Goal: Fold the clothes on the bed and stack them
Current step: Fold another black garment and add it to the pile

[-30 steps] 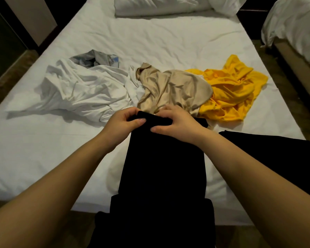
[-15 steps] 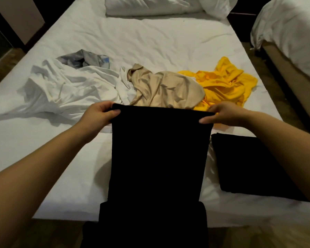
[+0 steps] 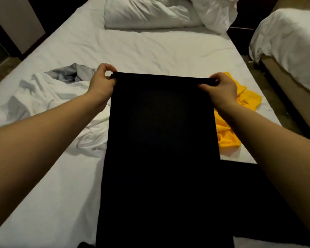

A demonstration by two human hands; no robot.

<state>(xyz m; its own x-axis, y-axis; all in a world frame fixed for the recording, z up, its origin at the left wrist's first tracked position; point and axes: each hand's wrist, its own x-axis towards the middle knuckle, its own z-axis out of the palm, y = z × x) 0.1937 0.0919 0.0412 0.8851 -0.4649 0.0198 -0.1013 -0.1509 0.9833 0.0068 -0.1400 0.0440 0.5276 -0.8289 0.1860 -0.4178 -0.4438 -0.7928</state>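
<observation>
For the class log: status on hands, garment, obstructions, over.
Left hand and right hand pinch black garment by top corners. Garment held up, hanging flat. White clothes, yellow garment crumpled behind.

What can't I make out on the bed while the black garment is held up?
Head view only:
Bed behind the black garment: hidden by it.
Yellow garment: partly behind the black garment and right hand.
Grey cloth: edge behind left hand.
Black garment's lower end: cut off by the bottom edge.
Dark cloth at lower right: too dark to read, forearm covers part.
</observation>
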